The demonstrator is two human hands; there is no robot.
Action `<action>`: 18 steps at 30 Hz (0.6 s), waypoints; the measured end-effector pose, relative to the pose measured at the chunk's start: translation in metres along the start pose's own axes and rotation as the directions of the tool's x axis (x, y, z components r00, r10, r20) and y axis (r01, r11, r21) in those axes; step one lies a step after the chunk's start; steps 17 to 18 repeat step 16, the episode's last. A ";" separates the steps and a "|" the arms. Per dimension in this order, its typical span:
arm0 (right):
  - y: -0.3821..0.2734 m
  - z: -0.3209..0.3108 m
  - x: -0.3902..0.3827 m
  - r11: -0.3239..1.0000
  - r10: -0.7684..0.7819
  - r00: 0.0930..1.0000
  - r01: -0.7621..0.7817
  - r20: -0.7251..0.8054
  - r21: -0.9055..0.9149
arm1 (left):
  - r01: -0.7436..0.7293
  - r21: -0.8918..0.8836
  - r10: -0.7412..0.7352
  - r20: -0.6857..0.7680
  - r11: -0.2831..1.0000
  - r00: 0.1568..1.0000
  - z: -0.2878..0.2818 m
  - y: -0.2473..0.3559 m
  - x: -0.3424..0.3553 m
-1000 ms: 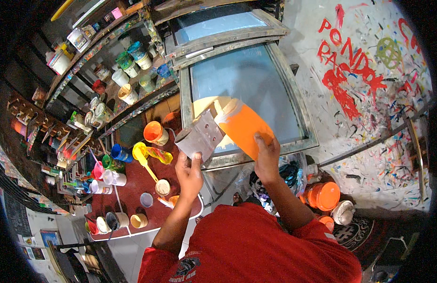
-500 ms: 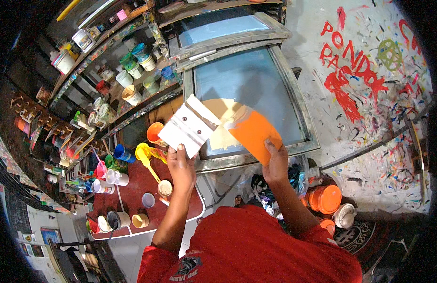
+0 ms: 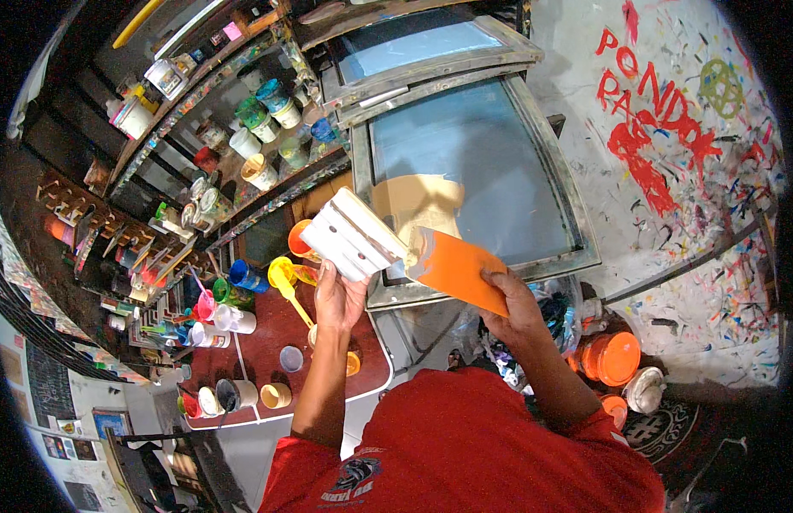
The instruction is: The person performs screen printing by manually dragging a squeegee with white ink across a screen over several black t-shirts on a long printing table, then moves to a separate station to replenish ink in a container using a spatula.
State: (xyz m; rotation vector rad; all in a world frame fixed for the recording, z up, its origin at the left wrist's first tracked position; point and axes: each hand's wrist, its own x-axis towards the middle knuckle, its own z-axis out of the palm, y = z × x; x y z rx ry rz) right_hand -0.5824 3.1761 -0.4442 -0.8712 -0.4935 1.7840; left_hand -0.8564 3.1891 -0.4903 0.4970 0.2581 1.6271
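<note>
My left hand (image 3: 338, 301) is closed on the lower edge of a white squeegee (image 3: 349, 235), its blade edge tilted toward the right. In my right hand (image 3: 514, 306) is a flat orange plastic scraper (image 3: 460, 267), its far end smeared with paint. That end meets the squeegee's blade edge, where cream paint (image 3: 411, 255) shows. Both tools are over the near part of a screen-printing frame (image 3: 553, 162). A band of cream ink (image 3: 413, 195) lies across its blue-grey mesh.
Left of the frame, a dark red table (image 3: 268, 369) bears cups, an orange cup (image 3: 299, 238) and a yellow scoop (image 3: 287, 278). Shelves of paint pots (image 3: 259, 171) stand behind it. A second screen frame (image 3: 430, 56) lies at the back. Orange tubs (image 3: 612, 357) stand at right.
The scraper has swung flatter and its smeared end has come to the squeegee's blade edge. The squeegee has turned, showing its edge more. The whole view has shifted slightly.
</note>
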 end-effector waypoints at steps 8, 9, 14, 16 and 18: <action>-0.012 0.022 -0.009 0.974 0.017 0.998 -0.030 -0.060 -0.224 | 0.003 0.218 -0.011 0.038 0.976 0.999 -0.003 0.007 -0.002; -0.012 0.018 -0.005 0.958 -0.015 0.999 0.002 -0.042 -0.287 | 0.016 0.266 -0.029 0.044 0.964 0.999 -0.003 0.008 -0.003; -0.023 0.032 0.005 0.992 -0.083 0.995 0.088 0.061 -0.085 | 0.119 0.422 -0.122 -0.019 0.899 0.992 -0.024 0.017 -0.007; -0.024 0.023 0.016 0.986 -0.166 0.983 0.168 0.074 -0.014 | 0.116 0.469 -0.125 -0.011 0.875 0.992 -0.020 0.019 -0.007; -0.024 0.023 0.016 0.986 -0.166 0.983 0.168 0.074 -0.014 | 0.116 0.469 -0.125 -0.011 0.875 0.992 -0.020 0.019 -0.007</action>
